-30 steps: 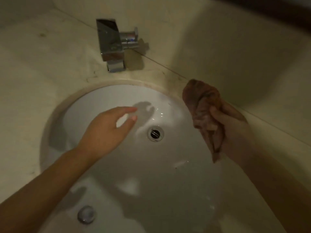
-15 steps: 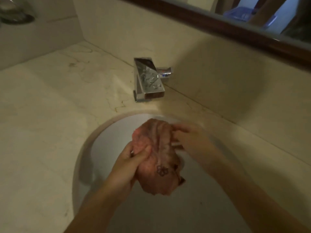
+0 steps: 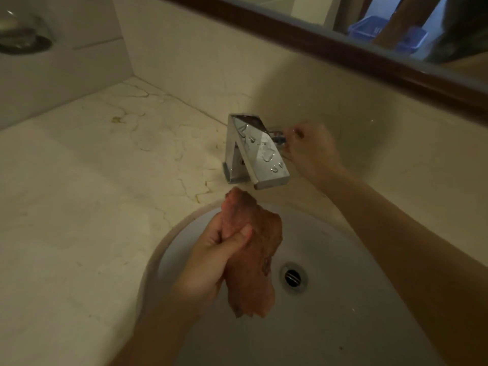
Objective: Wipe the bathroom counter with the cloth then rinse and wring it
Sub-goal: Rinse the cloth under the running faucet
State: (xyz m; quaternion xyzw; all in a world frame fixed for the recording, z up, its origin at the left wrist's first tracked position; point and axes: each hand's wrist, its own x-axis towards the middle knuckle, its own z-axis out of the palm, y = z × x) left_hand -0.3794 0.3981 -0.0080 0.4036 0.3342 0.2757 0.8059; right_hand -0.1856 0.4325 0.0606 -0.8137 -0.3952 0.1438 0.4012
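Pink cloth (image 3: pixel 250 257) hangs over the sink (image 3: pixel 356 260), clamped in the left hand (image 3: pixel 211 260) just below the tap (image 3: pixel 253 151). At one o'clock, the right hand (image 3: pixel 311 149) pinches the tap's handle (image 3: pixel 277 136). Opened too hard, water could splash onto the counter (image 3: pixel 92 180).

**Colours and patterns at the basin**

The cloth (image 3: pixel 253 257) is a reddish pink with browner shadows, and near its right edge it carries a small dark printed mark — the shape is not clear. The sink (image 3: pixel 343 260) is plain white; its drain (image 3: pixel 292 278) is silver with dark slots. The faucet (image 3: pixel 253 149) is shiny chrome, with clear water drops on top. The counter (image 3: pixel 79 194) is cream marble with thin brownish veins and one small yellow-brown spot near the corner. The mirror frame (image 3: pixel 343 54) is dark brown — in the mirror a blue basket (image 3: pixel 369 30) shows.
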